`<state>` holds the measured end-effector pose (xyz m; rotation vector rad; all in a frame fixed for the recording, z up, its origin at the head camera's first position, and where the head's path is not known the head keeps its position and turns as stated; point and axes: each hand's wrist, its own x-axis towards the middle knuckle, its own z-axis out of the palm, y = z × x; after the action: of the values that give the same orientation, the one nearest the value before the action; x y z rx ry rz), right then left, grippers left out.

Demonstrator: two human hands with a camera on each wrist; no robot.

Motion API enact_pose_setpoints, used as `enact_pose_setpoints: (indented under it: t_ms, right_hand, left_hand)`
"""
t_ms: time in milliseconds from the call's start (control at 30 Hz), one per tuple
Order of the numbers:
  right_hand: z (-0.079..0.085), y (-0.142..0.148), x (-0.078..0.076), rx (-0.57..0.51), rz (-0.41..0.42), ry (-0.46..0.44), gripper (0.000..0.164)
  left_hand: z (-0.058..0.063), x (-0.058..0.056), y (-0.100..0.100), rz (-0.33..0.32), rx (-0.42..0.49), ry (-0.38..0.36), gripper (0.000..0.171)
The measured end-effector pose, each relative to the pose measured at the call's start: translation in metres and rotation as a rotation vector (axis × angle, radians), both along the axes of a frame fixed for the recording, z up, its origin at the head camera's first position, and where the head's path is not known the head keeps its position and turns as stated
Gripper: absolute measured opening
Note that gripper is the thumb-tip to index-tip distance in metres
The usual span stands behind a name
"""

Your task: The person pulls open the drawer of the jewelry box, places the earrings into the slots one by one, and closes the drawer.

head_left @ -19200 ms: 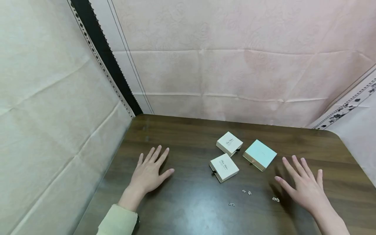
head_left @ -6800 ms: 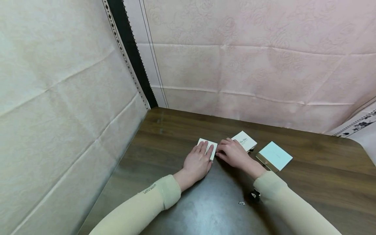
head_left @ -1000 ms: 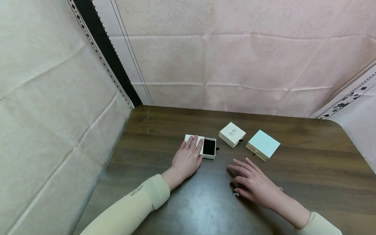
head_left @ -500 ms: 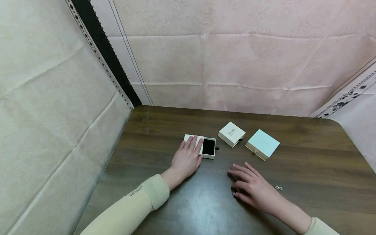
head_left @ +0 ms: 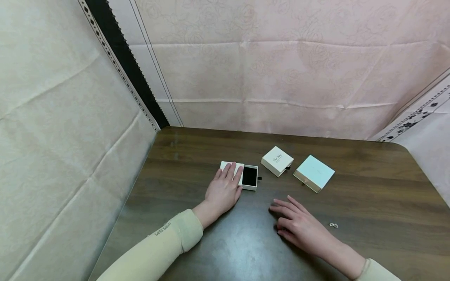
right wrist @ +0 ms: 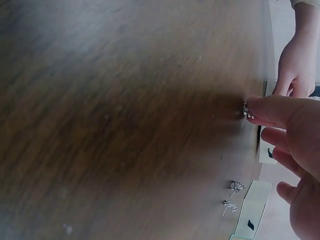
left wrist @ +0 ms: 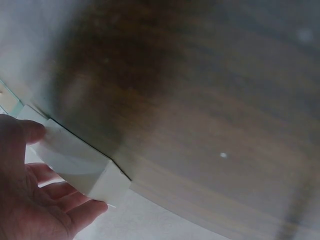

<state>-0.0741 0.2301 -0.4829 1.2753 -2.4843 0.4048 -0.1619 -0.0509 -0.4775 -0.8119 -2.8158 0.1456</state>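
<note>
In the head view my left hand (head_left: 223,192) rests on a small white drawer box (head_left: 240,180). Its fingers lie straight across the lid, with the thumb along the near side. The drawer (head_left: 250,177) is pulled out to the right, showing a black lining and a black tab. My right hand (head_left: 306,230) hovers low over the table, fingers bent. Thumb and index finger pinch a silvery stud earring (right wrist: 245,111) with a thin post, seen in the right wrist view and hidden in the head view. Another pair of stud earrings (head_left: 333,225) lies right of this hand.
A second white box (head_left: 277,160) with printed lettering sits behind the right hand, shut. Beside it lies a larger mint-green box (head_left: 314,173). Everything stands on a dark wooden table (head_left: 197,152) bordered by cloth-covered walls (head_left: 281,86).
The right hand has taken up an earring that lay by its thumb and shifted slightly left. Earlier the left hand's box was closed; its drawer now stands out. The left hand stays put.
</note>
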Motion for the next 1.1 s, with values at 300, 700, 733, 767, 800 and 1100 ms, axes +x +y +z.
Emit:
enact_pose_setpoints:
  t_ms: [300,700,733,767,800,1100]
  right_hand:
    - [0.001,-0.005,-0.001,0.000,0.008,0.001,0.023]
    - [0.017,-0.010,-0.014,-0.037,-0.031,-0.070,0.021]
    - [0.019,-0.011,-0.016,-0.039,-0.037,-0.073,0.022]
    - [0.021,-0.012,-0.019,-0.041,-0.043,-0.075,0.023]
    - [0.023,-0.012,-0.021,-0.042,-0.048,-0.078,0.024]
    - [0.037,-0.021,-0.048,-0.068,-0.059,-0.114,0.020]
  left_hand:
    - [-0.001,0.002,0.000,0.000,-0.003,0.013,0.062]
    - [0.000,0.001,-0.001,-0.009,0.015,0.029,0.062]
    - [0.000,0.001,-0.001,-0.008,0.013,0.030,0.062]
    - [0.000,0.001,-0.001,-0.008,0.012,0.032,0.062]
    - [0.000,0.001,-0.001,-0.010,0.015,0.036,0.062]
    - [-0.001,0.001,-0.001,-0.015,0.018,0.044,0.061]
